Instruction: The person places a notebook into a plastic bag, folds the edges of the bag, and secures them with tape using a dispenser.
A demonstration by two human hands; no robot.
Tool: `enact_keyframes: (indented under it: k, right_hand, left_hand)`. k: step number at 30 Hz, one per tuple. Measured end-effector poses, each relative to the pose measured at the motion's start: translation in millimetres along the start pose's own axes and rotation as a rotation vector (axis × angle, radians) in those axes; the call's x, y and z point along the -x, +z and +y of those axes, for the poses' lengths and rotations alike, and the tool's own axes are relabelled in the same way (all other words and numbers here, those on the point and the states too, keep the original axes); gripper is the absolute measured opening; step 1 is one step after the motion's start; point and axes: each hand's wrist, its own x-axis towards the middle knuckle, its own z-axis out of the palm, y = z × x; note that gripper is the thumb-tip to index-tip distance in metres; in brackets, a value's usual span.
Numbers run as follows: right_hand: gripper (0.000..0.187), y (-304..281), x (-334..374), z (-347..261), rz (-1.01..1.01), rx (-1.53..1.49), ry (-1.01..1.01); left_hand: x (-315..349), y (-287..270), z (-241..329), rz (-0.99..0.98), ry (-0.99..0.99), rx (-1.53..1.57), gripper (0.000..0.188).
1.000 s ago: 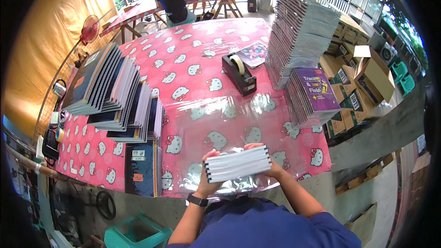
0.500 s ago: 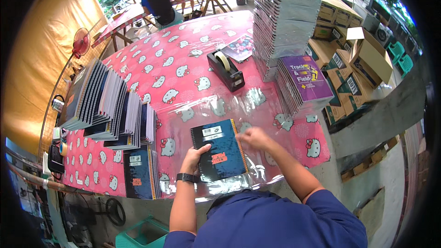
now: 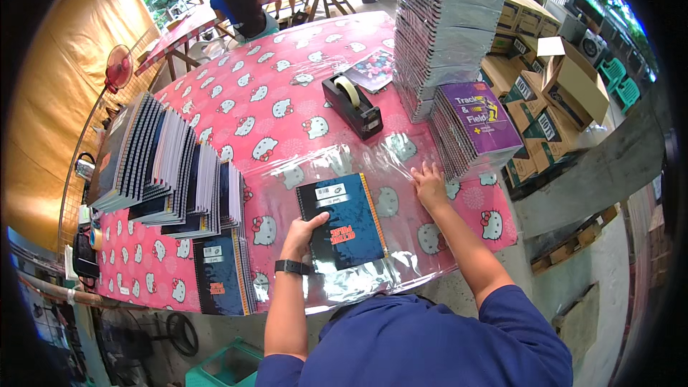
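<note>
A dark blue spiral notebook (image 3: 351, 236) with a white label lies at the near middle of the table, over a clear plastic sheet (image 3: 390, 283). My left hand (image 3: 307, 235) grips its left edge, thumb on the cover and fingers hidden beneath. To the right of the notebook, my right hand (image 3: 430, 185) is open, its fingers spread at the plastic near a stack of purple notebooks (image 3: 481, 127). It holds nothing that I can make out.
Leaning notebook stacks (image 3: 154, 154) line the left side. A black tape dispenser (image 3: 352, 109) stands beyond the plastic, beside a tall wrapped notebook stack (image 3: 446, 36). Cardboard boxes (image 3: 541, 104) are piled at right. A person (image 3: 244, 3) sits at the far table.
My right hand has moved from the notebook's right edge outward to the right, and its fingers have spread. My left hand keeps its grip; the notebook has shifted slightly away from me.
</note>
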Motion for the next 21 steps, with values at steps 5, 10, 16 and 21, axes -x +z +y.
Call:
enact_keyframes:
  k: [5, 10, 16, 21]
  right_hand:
    - [0.030, -27, 4, -19, 0.238, -0.078, -0.172]
    - [0.026, -37, 52, 10, -0.322, -0.619, 0.370]
    - [0.021, -101, 62, -58, -0.436, -0.792, 0.127]
    - [0.018, -98, 73, -190, -0.473, -0.153, -0.216]
  left_hand:
    - [-5, -12, -2, 0.073, -0.007, -0.179, 0.049]
    - [-9, -31, -21, 0.296, 0.168, -0.624, 0.071]
    - [-8, -18, -59, 0.302, 0.386, -0.434, 0.061]
    - [12, 19, -27, 0.457, 0.406, -0.485, 0.099]
